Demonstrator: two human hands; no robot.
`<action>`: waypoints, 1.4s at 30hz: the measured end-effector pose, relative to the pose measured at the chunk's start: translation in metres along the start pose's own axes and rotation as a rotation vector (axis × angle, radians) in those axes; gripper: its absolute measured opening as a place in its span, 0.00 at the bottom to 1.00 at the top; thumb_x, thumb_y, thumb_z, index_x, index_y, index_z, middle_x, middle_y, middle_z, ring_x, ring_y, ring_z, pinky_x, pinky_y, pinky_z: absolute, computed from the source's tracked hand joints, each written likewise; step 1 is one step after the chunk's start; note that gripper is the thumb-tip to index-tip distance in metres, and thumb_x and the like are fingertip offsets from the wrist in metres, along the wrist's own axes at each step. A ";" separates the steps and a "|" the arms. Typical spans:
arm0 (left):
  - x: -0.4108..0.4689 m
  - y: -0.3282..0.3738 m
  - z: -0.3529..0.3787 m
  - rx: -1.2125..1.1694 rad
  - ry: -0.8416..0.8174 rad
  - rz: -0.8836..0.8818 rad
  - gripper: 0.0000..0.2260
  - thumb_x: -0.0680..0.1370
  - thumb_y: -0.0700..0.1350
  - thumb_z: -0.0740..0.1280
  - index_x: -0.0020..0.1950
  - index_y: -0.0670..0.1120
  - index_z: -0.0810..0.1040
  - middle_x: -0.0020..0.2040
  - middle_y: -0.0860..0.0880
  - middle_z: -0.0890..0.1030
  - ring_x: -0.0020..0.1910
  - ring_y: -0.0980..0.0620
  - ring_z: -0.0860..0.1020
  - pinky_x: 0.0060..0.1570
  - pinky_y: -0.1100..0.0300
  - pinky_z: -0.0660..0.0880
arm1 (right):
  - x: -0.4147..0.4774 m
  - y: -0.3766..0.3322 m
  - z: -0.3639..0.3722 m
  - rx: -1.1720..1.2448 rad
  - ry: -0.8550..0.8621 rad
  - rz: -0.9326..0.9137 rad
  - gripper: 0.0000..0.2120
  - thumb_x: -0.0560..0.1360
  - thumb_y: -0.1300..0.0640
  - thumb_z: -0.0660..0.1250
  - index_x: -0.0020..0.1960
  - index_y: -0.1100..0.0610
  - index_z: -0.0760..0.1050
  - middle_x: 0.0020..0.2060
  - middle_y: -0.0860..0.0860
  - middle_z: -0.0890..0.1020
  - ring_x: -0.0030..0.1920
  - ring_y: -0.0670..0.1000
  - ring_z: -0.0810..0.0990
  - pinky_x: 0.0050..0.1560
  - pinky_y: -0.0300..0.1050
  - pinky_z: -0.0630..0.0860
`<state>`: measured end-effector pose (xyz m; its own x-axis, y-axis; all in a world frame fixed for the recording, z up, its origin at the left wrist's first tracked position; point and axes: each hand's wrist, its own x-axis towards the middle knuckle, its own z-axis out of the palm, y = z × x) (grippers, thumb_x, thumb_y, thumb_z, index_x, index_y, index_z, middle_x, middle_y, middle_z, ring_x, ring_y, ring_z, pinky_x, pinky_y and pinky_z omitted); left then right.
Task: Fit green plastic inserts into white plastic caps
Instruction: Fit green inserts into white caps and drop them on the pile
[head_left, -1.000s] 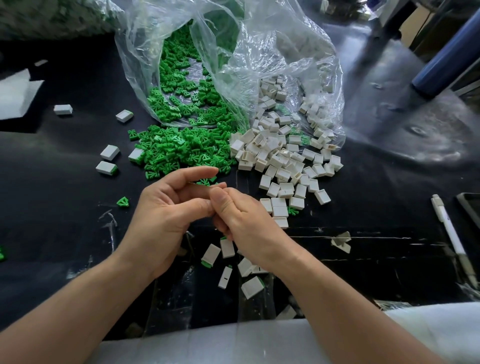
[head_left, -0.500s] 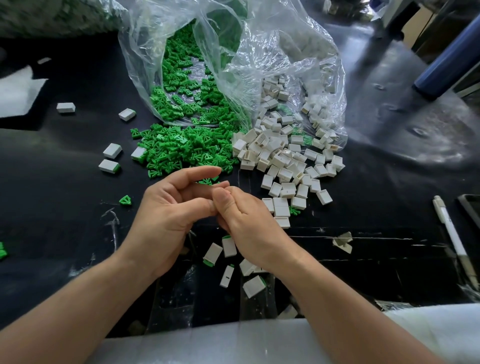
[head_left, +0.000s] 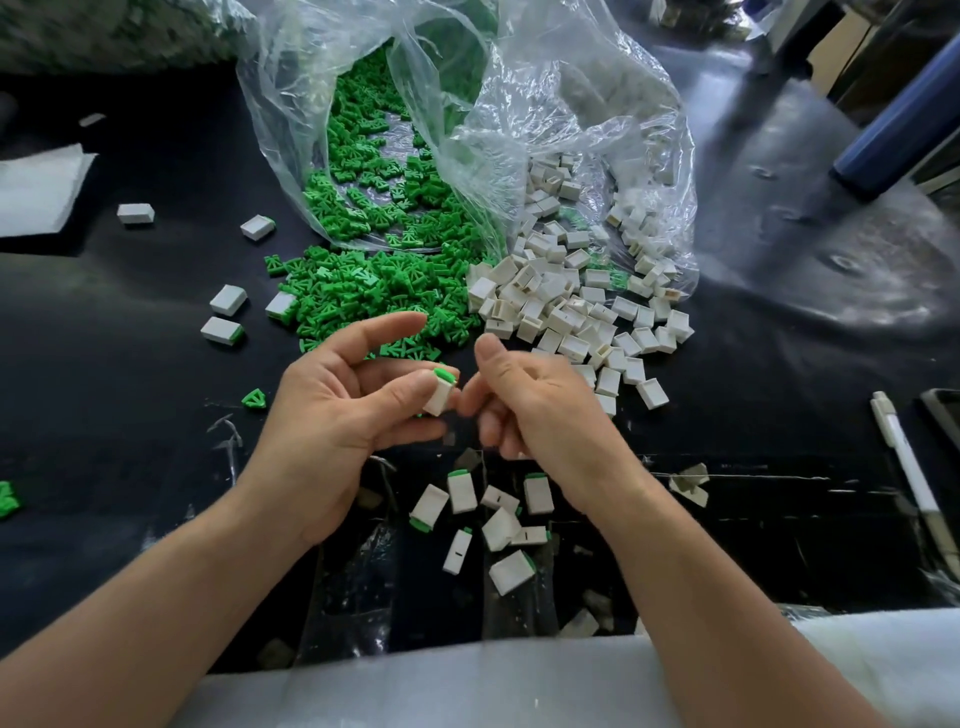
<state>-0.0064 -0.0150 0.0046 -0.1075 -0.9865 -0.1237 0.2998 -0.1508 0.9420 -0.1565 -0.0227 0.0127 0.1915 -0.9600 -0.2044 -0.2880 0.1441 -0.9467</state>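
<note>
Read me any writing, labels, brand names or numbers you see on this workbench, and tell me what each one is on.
There is no readable text in this view.
Loose white plastic caps: some show a short dark slot mark, not a letter or number.
The white plastic cap pinched in the left hand: plain.
White pen: no print can be made out.
Clear plastic bags: no print visible.

Tilted white cap (head_left: 438, 399), green insert (head_left: 443, 373) at its upper end

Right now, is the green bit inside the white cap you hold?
In: the green insert shows at the top of the white cap the left hand pinches.
</note>
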 end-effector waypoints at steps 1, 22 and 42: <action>0.000 0.000 0.000 0.023 0.007 0.002 0.20 0.63 0.41 0.69 0.54 0.48 0.76 0.37 0.47 0.84 0.38 0.50 0.84 0.32 0.63 0.78 | 0.002 0.001 0.000 -0.011 0.045 -0.037 0.18 0.77 0.45 0.59 0.35 0.53 0.76 0.25 0.47 0.77 0.26 0.42 0.73 0.31 0.37 0.70; -0.002 0.002 0.001 0.280 -0.032 0.026 0.16 0.66 0.37 0.70 0.52 0.47 0.77 0.32 0.45 0.83 0.27 0.54 0.78 0.27 0.65 0.74 | 0.004 0.005 -0.001 -0.308 0.036 -0.151 0.07 0.76 0.55 0.64 0.39 0.50 0.73 0.27 0.43 0.72 0.30 0.39 0.69 0.33 0.33 0.65; -0.001 -0.002 -0.005 0.308 -0.017 0.051 0.11 0.64 0.45 0.70 0.46 0.48 0.81 0.35 0.48 0.84 0.33 0.55 0.82 0.27 0.67 0.73 | 0.036 0.021 -0.027 -0.855 0.533 -0.185 0.08 0.74 0.58 0.67 0.53 0.56 0.78 0.53 0.53 0.76 0.57 0.53 0.70 0.58 0.42 0.62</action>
<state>-0.0020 -0.0139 0.0008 -0.1159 -0.9907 -0.0716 0.0040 -0.0725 0.9974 -0.1810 -0.0605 -0.0075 -0.0807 -0.9618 0.2617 -0.9090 -0.0367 -0.4151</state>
